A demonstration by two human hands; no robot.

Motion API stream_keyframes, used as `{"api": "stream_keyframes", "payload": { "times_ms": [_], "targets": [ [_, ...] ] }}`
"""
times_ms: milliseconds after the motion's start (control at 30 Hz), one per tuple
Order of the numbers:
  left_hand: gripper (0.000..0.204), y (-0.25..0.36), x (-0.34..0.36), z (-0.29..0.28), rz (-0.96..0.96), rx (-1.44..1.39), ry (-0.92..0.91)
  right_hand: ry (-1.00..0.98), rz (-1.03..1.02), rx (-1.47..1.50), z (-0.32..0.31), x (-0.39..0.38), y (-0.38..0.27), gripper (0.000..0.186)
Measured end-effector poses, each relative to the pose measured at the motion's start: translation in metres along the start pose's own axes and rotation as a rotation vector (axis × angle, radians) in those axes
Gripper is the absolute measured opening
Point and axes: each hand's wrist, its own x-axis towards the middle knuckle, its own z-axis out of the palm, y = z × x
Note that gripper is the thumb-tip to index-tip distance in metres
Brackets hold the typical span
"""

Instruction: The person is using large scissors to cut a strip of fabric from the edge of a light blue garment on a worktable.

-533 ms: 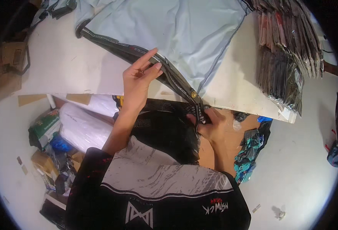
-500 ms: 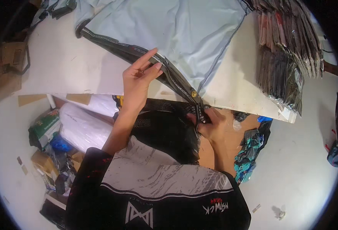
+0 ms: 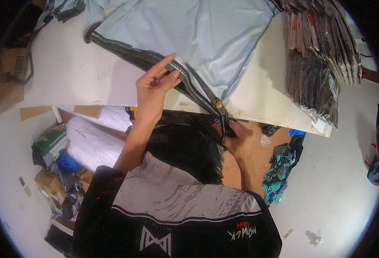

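A pale blue-grey garment point(image 3: 189, 32) lies spread over the white table point(image 3: 65, 69). Its dark edge band point(image 3: 120, 46), with a printed tape along it, slants down toward me. My left hand point(image 3: 152, 92) pinches this band between thumb and fingers, near its middle. Black scissors point(image 3: 211, 93) with a brass-coloured pivot are gripped by their handles in my right hand point(image 3: 239, 136), at the table's near edge. Their blades point up and left, over the pale cloth just right of the band. How far apart the blades are is hard to make out.
Stacked garments in clear plastic bags point(image 3: 314, 64) stand at the table's right side. Below the table are white wrapped rolls point(image 3: 93, 139), brown cardboard point(image 3: 258, 159) and crumpled teal-and-black cloth point(image 3: 279, 165). A cardboard box point(image 3: 9, 73) sits at far left.
The scissor blades have shifted slightly right, away from the band, so more pale cloth shows between them. My left hand has moved slightly left, still pinching the band.
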Motion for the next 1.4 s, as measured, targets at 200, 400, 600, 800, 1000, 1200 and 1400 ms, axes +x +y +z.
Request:
{"api": "stream_keyframes", "payload": {
  "times_ms": [200, 400, 600, 800, 1000, 1200, 1400],
  "targets": [
    [0.043, -0.004, 0.002, -0.002, 0.023, 0.028, -0.02, 0.017, 0.09, 0.054, -0.002, -0.002, -0.001, 0.034],
    [0.045, 0.0, 0.001, -0.001, 0.041, 0.035, -0.026, -0.038, 0.092, 0.069, -0.005, -0.002, -0.004, 0.036],
    [0.047, 0.003, -0.001, 0.004, 0.065, 0.036, -0.055, -0.041, 0.065, 0.089, -0.003, 0.002, -0.007, 0.035],
    [0.05, 0.005, -0.002, 0.005, 0.038, 0.03, -0.076, 0.017, 0.023, 0.062, -0.001, 0.007, -0.007, 0.035],
    [0.051, 0.003, -0.001, 0.003, 0.06, 0.056, -0.091, -0.055, 0.015, 0.009, -0.006, 0.007, -0.004, 0.028],
    [0.049, 0.004, -0.001, 0.002, 0.064, 0.088, -0.094, -0.046, -0.003, 0.006, -0.006, 0.005, 0.001, 0.027],
    [0.051, 0.004, 0.0, 0.003, 0.076, 0.066, -0.092, -0.029, 0.025, 0.038, -0.003, 0.0, 0.001, 0.032]
  ]
}}
